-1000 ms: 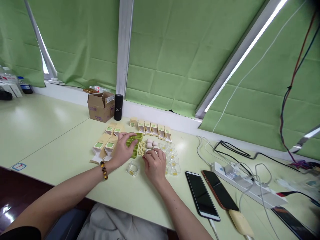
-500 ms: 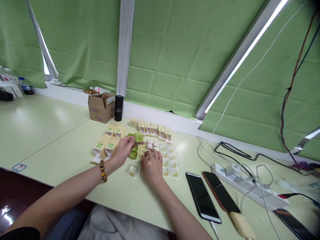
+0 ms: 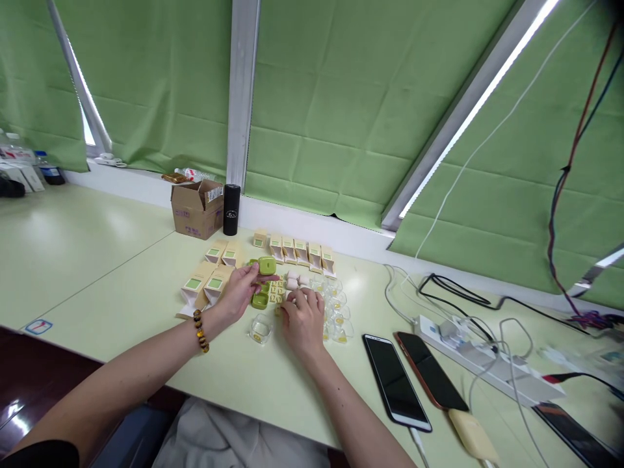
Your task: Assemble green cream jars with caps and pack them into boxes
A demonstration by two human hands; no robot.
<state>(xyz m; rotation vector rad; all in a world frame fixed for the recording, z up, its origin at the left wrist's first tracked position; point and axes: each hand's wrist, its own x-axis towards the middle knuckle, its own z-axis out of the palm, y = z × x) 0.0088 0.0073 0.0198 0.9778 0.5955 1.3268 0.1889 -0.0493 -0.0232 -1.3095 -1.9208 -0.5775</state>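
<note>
My left hand grips a small rounded green case between thumb and fingers, raised over the table. Below it lie more green cases, partly covered by the hand. My right hand is low over the table with its fingers curled together beside rows of small yellow pieces; what its fingertips hold, if anything, is hidden. Pale pinkish pieces sit just beyond those fingers. A single clear plastic shell lies between my wrists, and several similar clear shells stand in rows to the right.
Cream cartons with green labels stand at left, and a row of open cartons at the back. Behind are a cardboard box and black tumbler. Phones and a cabled power strip lie at right.
My left hand has shifted slightly left and up with the green case. My right hand has moved a little to the right, its fingers still curled.
</note>
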